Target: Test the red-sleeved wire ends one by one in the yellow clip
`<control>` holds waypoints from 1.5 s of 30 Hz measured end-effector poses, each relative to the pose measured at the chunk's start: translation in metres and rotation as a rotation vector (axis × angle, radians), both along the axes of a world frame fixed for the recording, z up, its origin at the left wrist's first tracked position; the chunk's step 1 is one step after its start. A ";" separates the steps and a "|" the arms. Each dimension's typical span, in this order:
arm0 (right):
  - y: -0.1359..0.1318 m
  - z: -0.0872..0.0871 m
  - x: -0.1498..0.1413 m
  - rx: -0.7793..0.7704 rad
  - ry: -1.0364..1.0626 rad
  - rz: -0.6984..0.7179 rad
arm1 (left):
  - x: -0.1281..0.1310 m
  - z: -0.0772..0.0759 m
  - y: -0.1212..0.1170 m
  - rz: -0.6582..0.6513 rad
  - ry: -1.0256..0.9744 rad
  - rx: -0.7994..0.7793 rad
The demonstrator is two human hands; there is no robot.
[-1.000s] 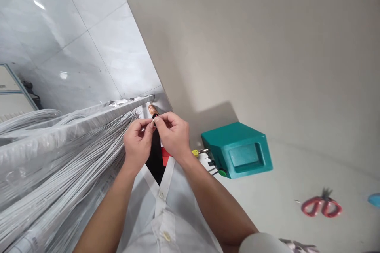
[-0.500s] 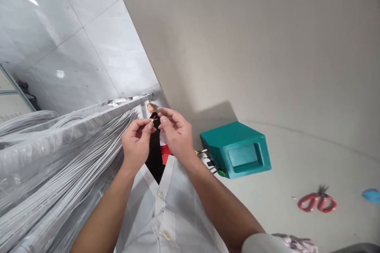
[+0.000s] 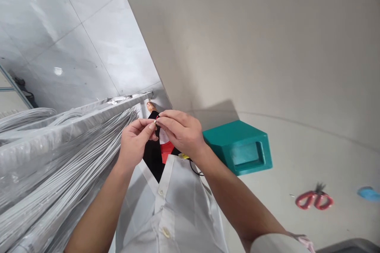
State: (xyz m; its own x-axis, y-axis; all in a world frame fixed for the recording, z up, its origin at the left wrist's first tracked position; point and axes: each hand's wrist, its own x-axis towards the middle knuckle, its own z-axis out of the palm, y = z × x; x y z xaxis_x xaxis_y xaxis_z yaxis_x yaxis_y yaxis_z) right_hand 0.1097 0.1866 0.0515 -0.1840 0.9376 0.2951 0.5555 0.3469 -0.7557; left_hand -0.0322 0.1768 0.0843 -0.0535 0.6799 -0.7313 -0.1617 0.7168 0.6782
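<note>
One thin wire end [image 3: 156, 118], red and white, pinched in left hand [image 3: 133, 141]; right hand [image 3: 187, 133] against it, grip unclear; loosened pinch could drop it.

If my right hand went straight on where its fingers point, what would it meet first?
Likely the small red-tipped piece in your left hand, perhaps touching it now; depth is unclear.

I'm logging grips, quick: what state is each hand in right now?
Left hand: closed, holding a small white-and-red wire end.
Right hand: at the same wire end; whether its grip is closed on it cannot be told.
</note>
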 end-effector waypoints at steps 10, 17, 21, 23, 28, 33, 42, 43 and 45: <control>0.005 0.007 -0.001 0.034 -0.129 0.136 | -0.010 0.006 0.000 -0.234 0.289 0.209; 0.001 0.014 -0.014 -0.594 0.224 0.014 | -0.010 -0.006 -0.011 -0.475 0.860 0.788; 0.004 0.016 -0.017 -1.124 0.714 -0.159 | -0.017 -0.010 -0.009 -0.598 0.941 0.933; 0.007 0.016 -0.015 -1.388 0.973 -0.158 | -0.018 -0.010 -0.008 -0.603 0.919 0.960; 0.008 0.017 -0.008 -1.642 1.256 -0.098 | -0.007 -0.010 -0.010 -0.496 0.903 0.858; 0.001 0.019 -0.002 -1.168 0.788 -0.264 | 0.007 -0.010 -0.012 -0.265 0.675 0.536; -0.005 0.011 0.003 -0.318 -0.028 0.031 | 0.009 -0.006 -0.012 -0.248 0.541 0.383; -0.005 0.010 0.003 -0.304 -0.064 0.057 | 0.008 -0.005 -0.012 -0.273 0.556 0.397; -0.003 0.011 0.003 -0.311 -0.105 0.107 | 0.006 -0.004 -0.011 -0.346 0.605 0.467</control>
